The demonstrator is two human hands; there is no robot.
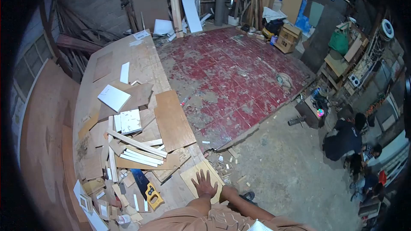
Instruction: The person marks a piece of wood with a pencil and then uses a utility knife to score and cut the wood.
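Note:
My left hand [204,185] lies flat with its fingers spread on a light wooden board [192,173] at the table's near right corner. Beside it, at the board's right edge, is my right hand [223,193]; its fingers are mostly hidden, and whether it grips the board cannot be made out. A handsaw with a yellow handle [153,194] rests to the left of the board. Beyond the board, a brown wooden panel [174,119] lies along the table's right edge.
White strips [143,157], wood offcuts and a white panel [114,98] litter the workbench [145,60]. Red floor tiles [231,81] extend beyond it. Several people [344,139] are low down at the right. Cardboard boxes [287,38] stand at the back.

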